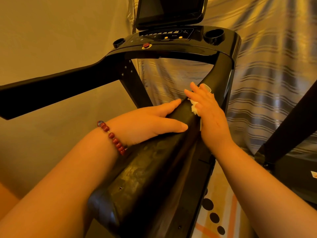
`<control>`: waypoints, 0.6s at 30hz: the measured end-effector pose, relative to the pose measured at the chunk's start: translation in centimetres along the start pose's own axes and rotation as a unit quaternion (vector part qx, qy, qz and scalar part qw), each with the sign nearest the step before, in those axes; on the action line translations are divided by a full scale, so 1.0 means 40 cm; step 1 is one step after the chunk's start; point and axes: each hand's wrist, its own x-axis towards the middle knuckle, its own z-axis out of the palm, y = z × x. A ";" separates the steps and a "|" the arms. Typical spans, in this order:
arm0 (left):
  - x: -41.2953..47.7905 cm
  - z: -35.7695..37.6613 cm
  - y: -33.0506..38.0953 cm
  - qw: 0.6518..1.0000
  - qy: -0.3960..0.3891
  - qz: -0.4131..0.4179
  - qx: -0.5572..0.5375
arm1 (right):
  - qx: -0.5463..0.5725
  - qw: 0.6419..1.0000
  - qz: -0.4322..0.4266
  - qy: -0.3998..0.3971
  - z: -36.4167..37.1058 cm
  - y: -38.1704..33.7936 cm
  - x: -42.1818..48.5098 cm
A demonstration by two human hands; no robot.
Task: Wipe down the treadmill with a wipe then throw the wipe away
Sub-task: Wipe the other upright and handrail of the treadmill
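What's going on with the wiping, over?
Left hand flat on the handrail. Right hand presses the wipe against the same handrail. Nothing blocking, over.

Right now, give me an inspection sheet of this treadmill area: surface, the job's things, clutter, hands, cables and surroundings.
Surface: black treadmill handrail, its near stretch smeared and dull.
Job's things: white wipe, crumpled, pressed on the handrail under the right hand; console with dark screen and red stop button beyond.
Clutter: nothing seen.
Hands: left hand rests on the handrail, beaded bracelet at its wrist; right hand presses the wipe, fingers straight.
Cables: nothing seen.
Surroundings: striped curtain behind; patterned floor covering below right.
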 end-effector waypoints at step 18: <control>-0.010 -0.005 0.014 0.999 0.000 0.021 0.026 | 0.127 0.963 0.231 0.061 0.022 -0.100 -0.011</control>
